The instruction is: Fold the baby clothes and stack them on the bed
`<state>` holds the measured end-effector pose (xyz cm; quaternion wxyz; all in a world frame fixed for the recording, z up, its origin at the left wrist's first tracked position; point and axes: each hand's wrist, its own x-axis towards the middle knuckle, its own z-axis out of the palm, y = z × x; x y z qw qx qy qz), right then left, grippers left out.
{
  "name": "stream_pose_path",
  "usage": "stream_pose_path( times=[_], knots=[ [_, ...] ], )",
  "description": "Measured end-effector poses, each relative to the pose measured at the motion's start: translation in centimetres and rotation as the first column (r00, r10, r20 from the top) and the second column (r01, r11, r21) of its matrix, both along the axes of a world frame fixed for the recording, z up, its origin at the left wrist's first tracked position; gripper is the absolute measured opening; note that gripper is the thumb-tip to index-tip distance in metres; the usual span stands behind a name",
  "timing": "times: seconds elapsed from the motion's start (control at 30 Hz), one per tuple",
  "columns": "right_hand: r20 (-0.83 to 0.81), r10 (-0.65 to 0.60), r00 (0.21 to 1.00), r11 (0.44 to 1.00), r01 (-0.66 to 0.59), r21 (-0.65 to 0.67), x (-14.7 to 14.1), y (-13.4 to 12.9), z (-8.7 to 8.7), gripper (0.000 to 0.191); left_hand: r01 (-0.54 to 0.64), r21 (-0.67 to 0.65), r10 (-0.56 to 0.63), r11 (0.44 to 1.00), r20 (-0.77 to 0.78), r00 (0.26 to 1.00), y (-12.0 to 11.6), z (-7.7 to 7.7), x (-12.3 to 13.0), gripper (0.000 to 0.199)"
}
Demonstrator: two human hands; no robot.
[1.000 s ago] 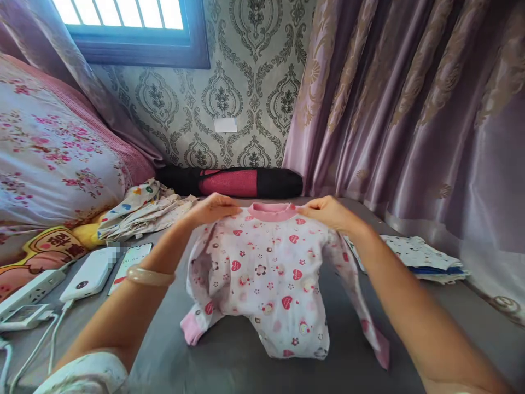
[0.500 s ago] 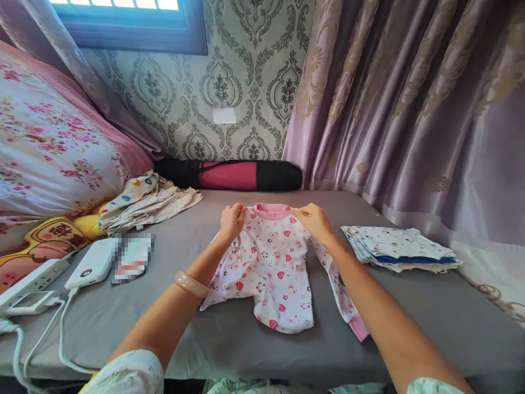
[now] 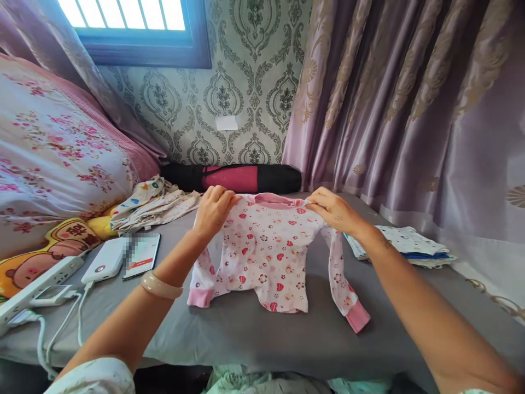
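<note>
A small white long-sleeved shirt (image 3: 270, 251) with pink and red prints, a pink collar and pink cuffs is stretched between my hands over the grey bed surface. My left hand (image 3: 216, 210) pinches its left shoulder. At the opposite shoulder, my right hand (image 3: 334, 210) grips the cloth between thumb and fingers. Both sleeves hang down at the sides, and the lower hem is uneven, with part of it folded up on the left.
A folded clothes stack (image 3: 414, 243) lies right, a loose clothes pile (image 3: 159, 208) left. A power bank (image 3: 104, 261), a phone (image 3: 143, 257), a power strip (image 3: 49, 290) and cables occupy the left side. A black and pink rolled bag (image 3: 232, 178) lies against the wall.
My hands have moved apart and pulled the shirt's shoulders wider and higher. Both sleeves now spread out at the sides, and the left cuff has come into view. The camera has tilted up slightly.
</note>
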<state>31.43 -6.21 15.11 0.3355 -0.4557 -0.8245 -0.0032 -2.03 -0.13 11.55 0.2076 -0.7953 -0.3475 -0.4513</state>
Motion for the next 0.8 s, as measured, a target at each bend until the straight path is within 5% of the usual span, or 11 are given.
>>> stream_pose_path(
  times=[0.13, 0.3, 0.47, 0.6, 0.8],
  knots=[
    [-0.082, -0.107, 0.991, 0.974, 0.121, 0.192, 0.0, -1.5, 3.9, 0.035, 0.006, 0.183, -0.004, 0.983, -0.012, 1.0, -1.6, 5.0, -0.8, 0.021],
    [-0.075, -0.254, 0.964, 0.85, 0.26, 0.459, -0.7, -2.8, 7.4, 0.036, -0.06, 0.301, 0.051, 0.952, 0.035, 0.998, -2.5, 9.6, -1.6, 0.018],
    [-0.017, -0.362, 0.932, 0.765, 0.308, 0.566, -1.2, -3.1, 9.0, 0.036, -0.075, 0.315, 0.056, 0.946, 0.068, 0.996, -2.2, 10.2, -2.1, 0.021],
    [0.031, -0.333, 0.942, 0.78, 0.257, 0.571, -1.3, -3.8, 9.4, 0.035, -0.073, 0.363, 0.028, 0.929, 0.129, 0.991, -3.1, 9.4, -2.4, 0.017],
    [0.143, -0.201, 0.969, 0.789, 0.073, 0.61, -2.2, -9.1, 11.4, 0.028, -0.084, 0.518, 0.035, 0.851, 0.105, 0.994, -8.5, 10.2, -4.5, 0.016]
  ],
)
